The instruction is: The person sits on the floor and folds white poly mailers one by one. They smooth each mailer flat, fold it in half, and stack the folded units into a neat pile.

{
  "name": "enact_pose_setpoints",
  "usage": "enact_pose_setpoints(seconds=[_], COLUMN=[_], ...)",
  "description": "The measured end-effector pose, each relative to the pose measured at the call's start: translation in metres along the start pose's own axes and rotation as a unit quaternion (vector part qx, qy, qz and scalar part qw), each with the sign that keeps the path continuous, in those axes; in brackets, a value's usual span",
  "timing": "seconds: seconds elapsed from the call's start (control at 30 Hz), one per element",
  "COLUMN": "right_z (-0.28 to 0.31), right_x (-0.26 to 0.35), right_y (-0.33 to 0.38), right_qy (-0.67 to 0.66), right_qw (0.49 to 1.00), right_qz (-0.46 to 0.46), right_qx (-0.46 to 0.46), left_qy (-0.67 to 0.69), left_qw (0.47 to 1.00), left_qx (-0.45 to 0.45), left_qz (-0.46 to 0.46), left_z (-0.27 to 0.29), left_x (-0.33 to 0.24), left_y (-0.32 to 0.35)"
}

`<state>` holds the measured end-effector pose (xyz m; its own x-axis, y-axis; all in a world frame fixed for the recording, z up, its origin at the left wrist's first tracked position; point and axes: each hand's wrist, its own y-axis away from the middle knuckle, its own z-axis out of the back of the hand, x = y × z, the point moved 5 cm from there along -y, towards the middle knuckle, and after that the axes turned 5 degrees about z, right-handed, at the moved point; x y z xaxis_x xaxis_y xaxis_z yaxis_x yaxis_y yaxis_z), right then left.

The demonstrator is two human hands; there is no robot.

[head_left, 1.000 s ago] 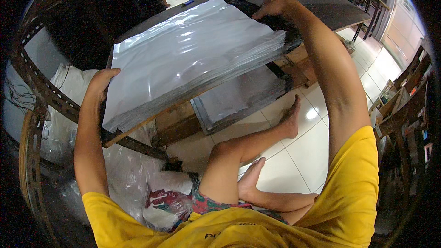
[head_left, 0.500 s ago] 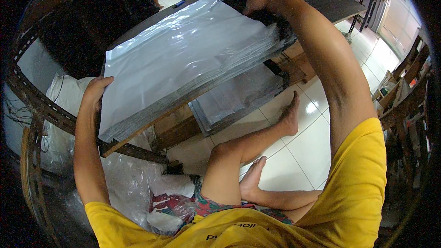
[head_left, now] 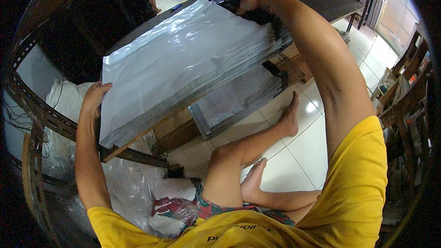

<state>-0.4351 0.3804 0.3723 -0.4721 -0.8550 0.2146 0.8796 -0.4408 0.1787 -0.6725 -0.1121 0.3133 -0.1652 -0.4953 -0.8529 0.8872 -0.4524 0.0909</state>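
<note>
A thick stack of grey plastic bags (head_left: 183,64) lies tilted on a dark tabletop (head_left: 321,0). My left hand (head_left: 94,98) grips the stack's near left corner, fingers curled over its edge. My right hand (head_left: 250,0) holds the far right corner, with my forearm stretched over the stack's right end. The stack's near edge overhangs the wooden table edge (head_left: 138,138).
A second pile of grey bags (head_left: 239,101) sits under the table on a wooden box (head_left: 177,131). Clear plastic sacks (head_left: 59,124) lie at my left by a perforated metal rail (head_left: 41,115). My bare legs rest on the white tiled floor (head_left: 303,156). Wooden chairs (head_left: 404,105) stand at the right.
The bag stack has slid nearer and lower toward me. My left hand moved down with its corner; my right hand stayed on the far corner.
</note>
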Motion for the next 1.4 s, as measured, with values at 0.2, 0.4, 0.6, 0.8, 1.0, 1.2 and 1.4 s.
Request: enact_pose_setpoints(seconds=[0.2, 0.4, 0.6, 0.8, 1.0, 1.2, 1.4], right_z=[-0.003, -0.005, -0.003, -0.018, -0.027, -0.014, -0.062], right_x=[0.012, 0.008, 0.025, 0.058, 0.031, 0.098, 0.148], right_y=[-0.002, 0.005, 0.025, 0.071, 0.063, 0.149, 0.206], right_qy=[0.101, 0.023, 0.132, 0.266, 0.237, 0.063, -0.006], right_qw=[0.994, 1.0, 0.987, 0.952, 0.949, 0.894, 0.89], right_qz=[-0.026, -0.015, 0.01, 0.129, 0.174, 0.368, 0.456], right_qx=[-0.029, -0.003, -0.093, -0.078, -0.113, -0.246, -0.021], left_qy=[0.041, 0.036, -0.019, -0.027, -0.126, -0.452, -0.454], left_qw=[0.999, 0.999, 1.0, 0.999, 0.992, 0.852, 0.842], left_qx=[0.002, 0.017, -0.013, -0.021, -0.003, -0.207, -0.026], left_qz=[0.0, -0.011, -0.007, -0.008, -0.011, -0.165, -0.291], left_z=[-0.004, -0.007, -0.004, -0.001, -0.007, 0.041, -0.099], left_x=[0.001, -0.003, -0.003, -0.006, -0.018, -0.082, -0.18], left_y=[0.002, 0.004, 0.005, 0.008, -0.006, -0.065, -0.129])
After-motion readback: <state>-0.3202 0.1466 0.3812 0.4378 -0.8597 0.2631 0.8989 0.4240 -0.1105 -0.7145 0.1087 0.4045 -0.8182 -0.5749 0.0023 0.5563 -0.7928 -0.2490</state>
